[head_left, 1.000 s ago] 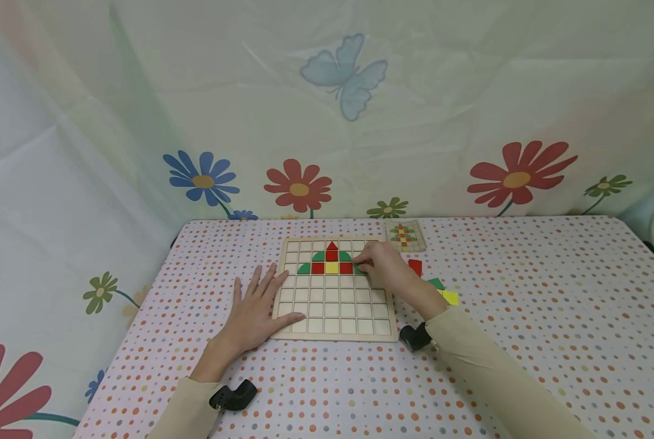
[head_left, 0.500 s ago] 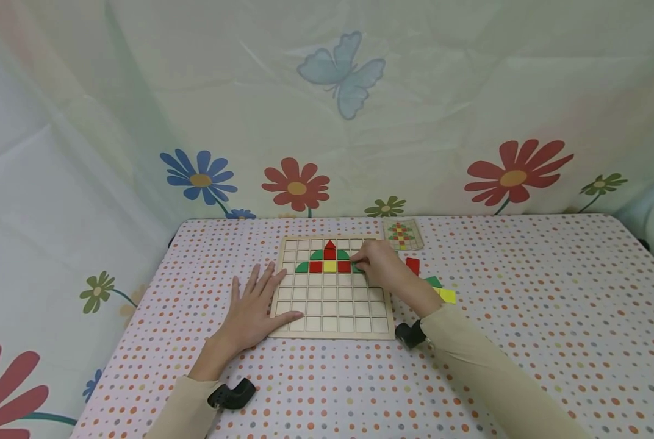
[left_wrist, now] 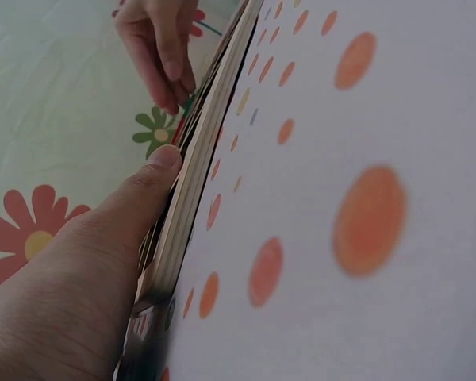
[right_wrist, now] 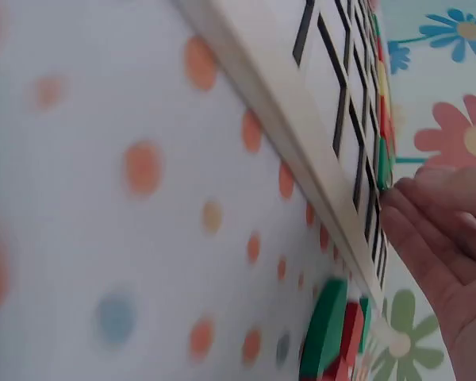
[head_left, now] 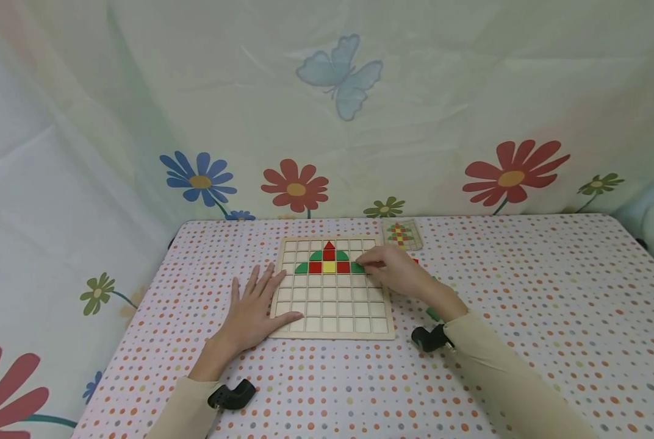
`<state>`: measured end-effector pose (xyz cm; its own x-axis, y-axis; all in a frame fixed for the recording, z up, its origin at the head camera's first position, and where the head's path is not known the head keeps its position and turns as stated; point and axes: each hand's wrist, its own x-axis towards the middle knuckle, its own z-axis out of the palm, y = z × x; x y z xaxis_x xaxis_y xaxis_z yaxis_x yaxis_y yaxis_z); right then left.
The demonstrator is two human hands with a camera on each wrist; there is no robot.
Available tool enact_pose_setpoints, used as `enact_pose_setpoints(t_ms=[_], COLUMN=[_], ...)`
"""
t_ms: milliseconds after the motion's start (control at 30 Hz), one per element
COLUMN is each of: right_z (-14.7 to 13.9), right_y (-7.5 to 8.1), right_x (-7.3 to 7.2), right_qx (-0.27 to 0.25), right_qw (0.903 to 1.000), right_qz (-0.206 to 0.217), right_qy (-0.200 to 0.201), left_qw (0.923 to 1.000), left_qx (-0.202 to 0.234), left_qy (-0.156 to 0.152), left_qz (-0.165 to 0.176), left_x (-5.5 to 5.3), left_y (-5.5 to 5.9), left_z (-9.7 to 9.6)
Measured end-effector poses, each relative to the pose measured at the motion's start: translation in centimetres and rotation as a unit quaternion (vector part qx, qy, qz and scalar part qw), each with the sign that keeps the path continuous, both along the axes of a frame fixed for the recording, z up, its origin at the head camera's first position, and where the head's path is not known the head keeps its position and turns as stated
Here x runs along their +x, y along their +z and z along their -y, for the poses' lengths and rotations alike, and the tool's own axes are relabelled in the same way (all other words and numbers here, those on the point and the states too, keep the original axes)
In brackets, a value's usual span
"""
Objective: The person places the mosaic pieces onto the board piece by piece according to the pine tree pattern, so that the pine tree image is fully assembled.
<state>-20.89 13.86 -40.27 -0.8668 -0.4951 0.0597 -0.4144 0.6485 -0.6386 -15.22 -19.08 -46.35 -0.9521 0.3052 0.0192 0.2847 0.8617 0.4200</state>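
A wooden grid board (head_left: 332, 311) lies flat on the table, its upper rows set with red, green and yellow tiles. A red triangle (head_left: 329, 246) tops the pattern, and a yellow square (head_left: 329, 267) is at its middle. My left hand (head_left: 252, 313) rests spread over the board's left edge, thumb on the near corner. The bent fingers of my right hand (head_left: 395, 271) touch the rounded green tile (head_left: 355, 267) at the right end of the tile row. In the right wrist view, the fingertips are right at the end of that tile, which lies in its cell.
A pattern card (head_left: 402, 236) with a small coloured tree picture lies beyond the board's right corner. Loose tiles, among them a green tile (right_wrist: 324, 329), lie right of the board, partly hidden by my right arm. A flowered curtain (head_left: 222, 91) hangs behind the table.
My right hand and forearm have shifted slightly right and toward me, showing more of the green end tile and covering more loose tiles. My left hand stays put.
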Motion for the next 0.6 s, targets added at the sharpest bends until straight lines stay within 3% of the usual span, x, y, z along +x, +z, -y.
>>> enact_pose_setpoints(t_ms=[233,367,600], right_z=[-3.6,-5.7,-9.0], right_y=[1.8,2.7,2.2], right_x=[2.2,3.9,6.9], right_qx=[0.007,0.025,0.089], right_qw=[0.9999,0.9997,0.9958], right_qz=[-0.013,0.0,0.018], right_qy=[-0.007,-0.002,0.017], left_qw=[1.0,1.0,1.0], left_qx=[0.004,-0.001,0.0], left_qy=[0.003,0.007,-0.004], left_qz=[0.0,0.0,-0.002], left_x=[-0.2,-0.2,0.0], left_y=[0.1,0.0,-0.2], left_z=[0.0,0.1,0.0])
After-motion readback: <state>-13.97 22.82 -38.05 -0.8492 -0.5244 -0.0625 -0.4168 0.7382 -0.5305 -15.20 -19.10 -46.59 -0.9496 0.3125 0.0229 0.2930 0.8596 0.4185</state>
